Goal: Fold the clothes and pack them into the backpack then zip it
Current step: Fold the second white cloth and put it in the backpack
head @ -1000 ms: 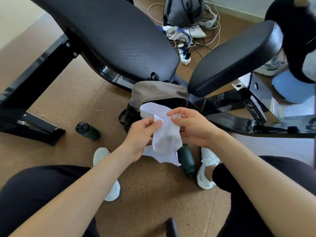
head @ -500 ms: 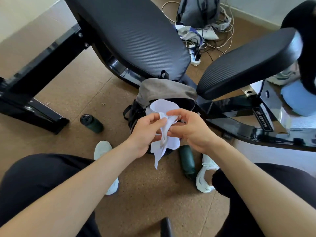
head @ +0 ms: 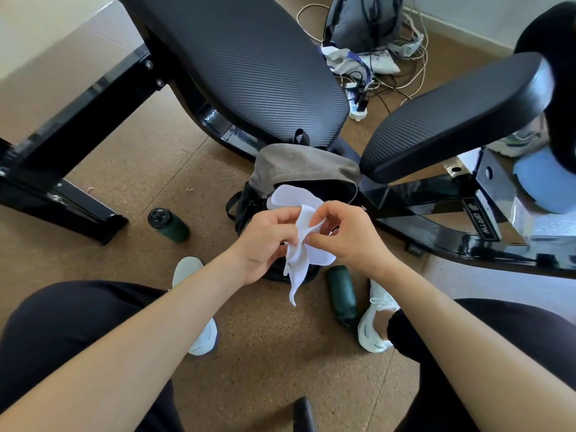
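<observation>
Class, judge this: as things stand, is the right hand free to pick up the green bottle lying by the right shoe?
Probably not yet: the right hand pinches the white cloth. The bottle itself lies unblocked.

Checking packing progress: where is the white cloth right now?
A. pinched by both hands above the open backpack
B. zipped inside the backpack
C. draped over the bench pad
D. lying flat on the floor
A: the left hand and right hand both pinch the white cloth above the open backpack.

brown cork-like floor (head: 131,169), a black padded bench (head: 249,57) on a glossy black frame (head: 78,120), pale wall (head: 486,14) behind tangled cables (head: 414,73).
</observation>
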